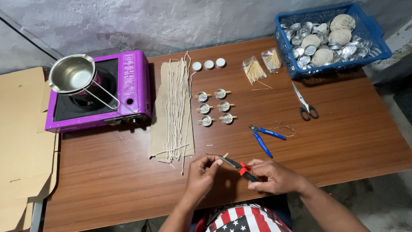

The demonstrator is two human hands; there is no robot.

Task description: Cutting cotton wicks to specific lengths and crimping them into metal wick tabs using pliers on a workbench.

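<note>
At the near edge of the wooden table [343, 141], both hands work close together. Right hand [274, 175] grips red-handled pliers [237, 165], fingers closed round the handles. Left hand [204, 172] pinches a small wooden stick [225, 155] at the plier tips; whether the jaws bite the stick, cannot tell.

Progress, judged from the layout: six small metal cups [214, 107] stand in two columns mid-table, each with sticks across its rim, so those look prepared. Three white-topped cups [209, 64] sit in a row behind them. A blue basket [373, 32] at the far right corner holds many more bare cups and balls of string, so much appears left. Cut string lengths [177, 103] lie on a cardboard strip. Two bags of sticks [262, 65] lie near the basket.

Room: open tabletop to the right of the hands and left of them. Blue pliers [265, 136] lie just beyond the right hand, scissors [305, 105] farther back. A purple stove [101, 92] with a steel pot [72, 74] sits far left, well apart. Hands sit almost at the table's front edge.
</note>
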